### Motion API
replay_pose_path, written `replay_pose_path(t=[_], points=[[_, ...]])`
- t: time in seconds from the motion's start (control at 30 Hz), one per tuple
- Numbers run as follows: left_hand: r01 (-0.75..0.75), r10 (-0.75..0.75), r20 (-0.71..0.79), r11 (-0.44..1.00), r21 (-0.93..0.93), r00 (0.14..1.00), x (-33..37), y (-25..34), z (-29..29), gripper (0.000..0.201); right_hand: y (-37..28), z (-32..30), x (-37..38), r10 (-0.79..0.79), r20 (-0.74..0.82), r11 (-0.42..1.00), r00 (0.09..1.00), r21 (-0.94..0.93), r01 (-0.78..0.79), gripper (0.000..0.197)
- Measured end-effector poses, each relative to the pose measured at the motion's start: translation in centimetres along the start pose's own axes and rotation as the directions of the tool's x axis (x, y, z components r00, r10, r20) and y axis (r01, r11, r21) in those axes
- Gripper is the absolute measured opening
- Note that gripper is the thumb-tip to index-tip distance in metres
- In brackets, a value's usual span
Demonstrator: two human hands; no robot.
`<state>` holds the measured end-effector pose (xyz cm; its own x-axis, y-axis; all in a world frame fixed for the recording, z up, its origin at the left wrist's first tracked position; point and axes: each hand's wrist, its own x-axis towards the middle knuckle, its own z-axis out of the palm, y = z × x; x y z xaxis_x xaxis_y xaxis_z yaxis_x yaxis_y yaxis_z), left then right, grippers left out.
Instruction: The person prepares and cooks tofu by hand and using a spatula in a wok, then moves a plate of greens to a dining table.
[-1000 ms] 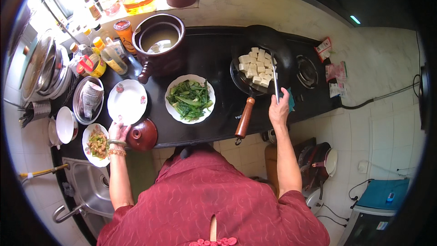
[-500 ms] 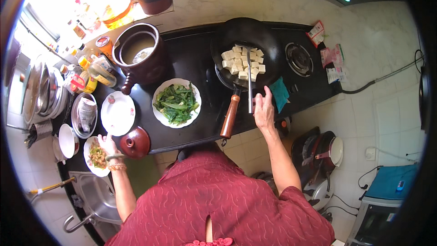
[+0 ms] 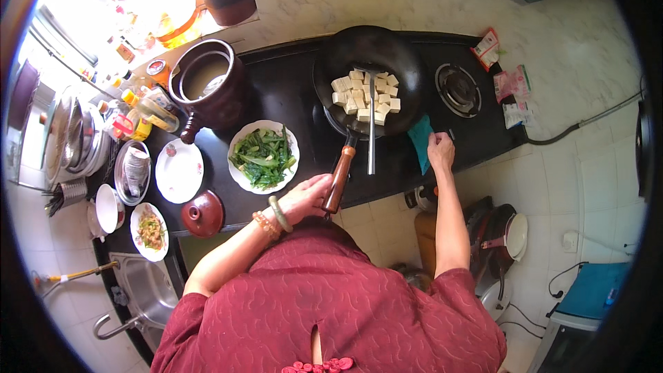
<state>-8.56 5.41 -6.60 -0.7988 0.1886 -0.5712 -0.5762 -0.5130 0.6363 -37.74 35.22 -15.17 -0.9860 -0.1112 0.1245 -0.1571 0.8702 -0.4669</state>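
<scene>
Cubes of white tofu (image 3: 360, 102) lie in a black wok (image 3: 400, 59) on the stove. A metal spatula (image 3: 372, 138) rests among the tofu, its handle sticking out over the near rim. My left hand (image 3: 309, 197), with bracelets at the wrist, closes on the wooden wok handle (image 3: 338, 179) from the left; its fingertips are partly hidden behind it. My right hand (image 3: 442, 152) is closed at the counter's front, beside a teal cloth (image 3: 420, 144) and a stove knob (image 3: 452, 134). What its fingers hold, if anything, is hidden.
Left of the wok stands a plate of green leafy vegetables (image 3: 266, 155), then a dark clay pot (image 3: 228, 107), its brown lid (image 3: 203, 214) and a white plate (image 3: 180, 170). A plate of chopped food (image 3: 151, 231) sits near the sink (image 3: 148, 290). A second burner (image 3: 458, 90) is at right.
My left hand has left the plate of chopped food and moved right to the wok handle. My right hand has gone from beside the spatula handle to the right, by the cloth.
</scene>
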Motion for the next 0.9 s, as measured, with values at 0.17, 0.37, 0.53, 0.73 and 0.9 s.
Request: replay_pose_path(t=[0.17,0.37,0.53,0.73,0.9], points=[[-0.010,0.009,-0.008,0.999,-0.031,1.000,1.7,-0.6,1.8,0.036,-11.5,-5.0,-7.2,0.022,0.685,0.826,0.728,0.398,-0.399,0.053],[-0.065,0.069,-0.079,0.996,0.057,0.994,1.8,-0.8,3.1,0.033,-15.8,-1.8,-12.5,-0.165,0.768,0.343,0.619,0.633,-0.694,0.029],[-0.131,0.135,-0.051,0.989,0.064,0.990,1.1,-0.8,3.0,0.032,-17.7,-5.0,-12.8,-0.141,0.645,0.224,0.751,0.760,-0.611,0.023],[-0.115,0.115,-0.041,0.993,0.007,0.993,0.4,-0.7,2.3,0.033,-18.8,-10.3,-19.0,-0.108,0.608,0.302,0.786,0.774,-0.557,0.023],[-0.126,0.125,-0.024,0.991,-0.048,0.992,0.2,-0.7,2.2,0.033,-19.7,-8.9,-23.8,-0.082,0.626,0.228,0.776,0.769,-0.597,0.022]])
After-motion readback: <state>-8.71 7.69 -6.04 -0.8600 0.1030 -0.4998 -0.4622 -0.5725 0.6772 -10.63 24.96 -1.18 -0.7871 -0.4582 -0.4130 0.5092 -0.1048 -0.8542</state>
